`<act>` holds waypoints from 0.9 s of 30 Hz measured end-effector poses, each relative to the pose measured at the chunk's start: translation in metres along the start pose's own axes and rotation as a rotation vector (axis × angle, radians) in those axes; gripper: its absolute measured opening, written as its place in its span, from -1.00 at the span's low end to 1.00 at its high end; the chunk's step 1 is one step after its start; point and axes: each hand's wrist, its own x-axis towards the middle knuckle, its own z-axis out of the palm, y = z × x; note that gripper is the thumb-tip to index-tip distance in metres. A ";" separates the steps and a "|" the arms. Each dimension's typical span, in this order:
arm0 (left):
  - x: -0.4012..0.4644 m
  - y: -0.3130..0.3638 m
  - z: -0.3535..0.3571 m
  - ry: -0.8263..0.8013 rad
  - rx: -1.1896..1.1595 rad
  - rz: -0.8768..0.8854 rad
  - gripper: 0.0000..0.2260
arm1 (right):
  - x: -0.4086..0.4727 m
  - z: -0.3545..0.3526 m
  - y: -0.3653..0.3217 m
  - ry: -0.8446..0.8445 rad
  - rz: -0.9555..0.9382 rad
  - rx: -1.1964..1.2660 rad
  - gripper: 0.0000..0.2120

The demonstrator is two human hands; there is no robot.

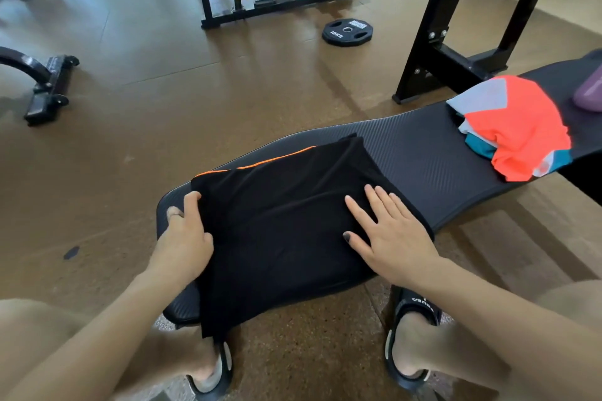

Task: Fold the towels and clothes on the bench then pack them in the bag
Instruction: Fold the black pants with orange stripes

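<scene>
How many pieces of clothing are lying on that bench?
2, maybe more: a black garment under both hands at the near end, and an orange-and-grey garment farther right, whose teal layers might be separate pieces.

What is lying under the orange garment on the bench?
Under the orange garment are folded grey and teal fabrics, resting on the bench. Only their edges show; how many pieces lie there is hidden.
</scene>
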 end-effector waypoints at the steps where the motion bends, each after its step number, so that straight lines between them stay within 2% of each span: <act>1: 0.000 0.004 0.001 0.082 0.164 0.063 -0.37 | -0.002 -0.002 0.001 0.026 0.014 -0.008 -0.33; 3: -0.002 0.021 0.003 0.242 0.395 0.309 -0.37 | -0.004 -0.006 -0.003 0.077 0.011 0.003 -0.35; 4: -0.001 0.033 0.006 0.252 0.410 0.421 -0.41 | -0.004 -0.007 -0.007 0.094 -0.003 0.018 -0.36; 6: 0.006 0.051 0.016 0.134 0.414 0.517 -0.46 | -0.003 -0.005 -0.008 0.097 -0.021 0.041 -0.37; 10: 0.046 0.041 0.029 -0.090 0.440 0.317 -0.45 | -0.003 0.006 0.010 0.027 0.080 0.027 -0.30; 14: 0.068 0.032 0.023 -0.136 0.427 0.287 -0.42 | -0.006 0.001 0.018 -0.051 0.248 0.085 -0.29; 16: 0.067 0.035 0.022 -0.131 0.446 0.299 -0.40 | -0.003 -0.009 0.016 -0.038 0.287 0.034 -0.24; 18: 0.067 0.034 0.024 -0.120 0.445 0.300 -0.38 | 0.014 -0.021 0.012 0.065 0.252 0.025 -0.22; 20: 0.067 0.033 0.027 -0.110 0.445 0.299 -0.36 | 0.041 -0.028 0.007 0.141 0.127 0.081 -0.31; 23: 0.069 0.030 0.029 -0.087 0.433 0.313 -0.36 | 0.081 -0.018 0.002 0.047 -0.017 0.133 -0.36; 25: 0.070 0.027 0.031 -0.082 0.419 0.318 -0.36 | 0.102 -0.009 0.012 -0.041 0.029 0.135 -0.36; 27: 0.071 0.025 0.032 -0.069 0.412 0.324 -0.32 | 0.118 -0.008 0.025 -0.057 0.109 0.138 -0.35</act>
